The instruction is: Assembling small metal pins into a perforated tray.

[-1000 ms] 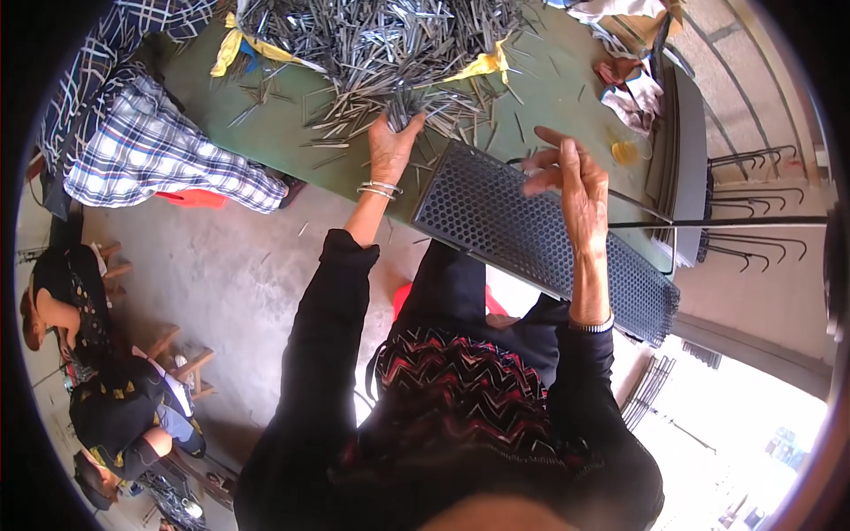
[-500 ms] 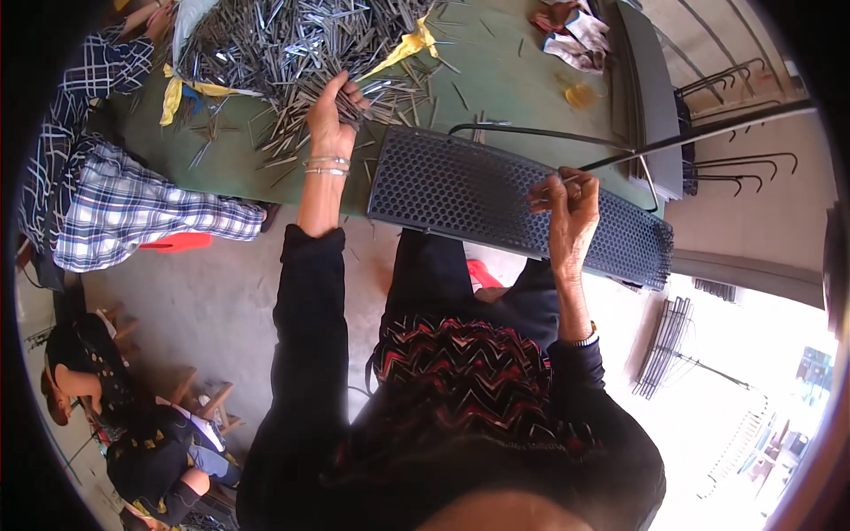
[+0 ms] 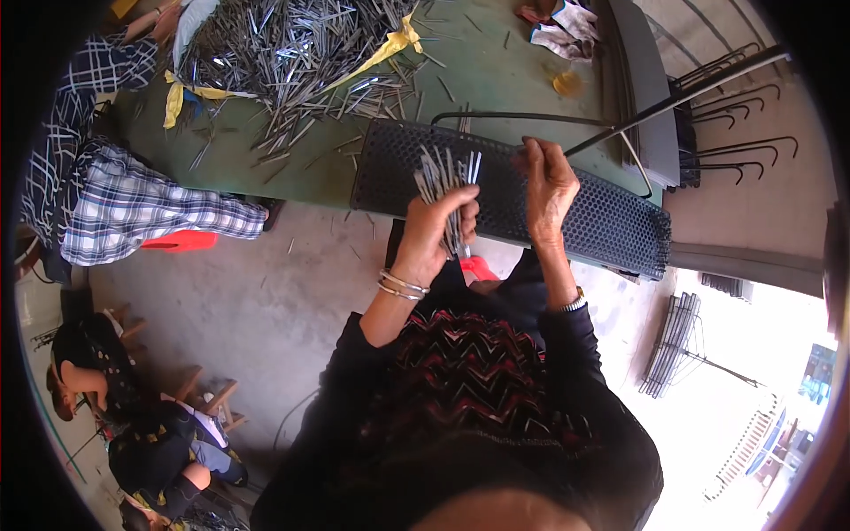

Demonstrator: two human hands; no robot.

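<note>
near the frame's middle, the left hand grips a fanned bundle of thin grey metal strips, its thumb across them, probably so the loose lengths stay together. beside it, the right hand has bent fingers; whether they pinch anything cannot be told. beyond both hands, a long black perforated panel lies along the green counter, seemingly for easy reach. a heap of similar strips sits upper left.
</note>
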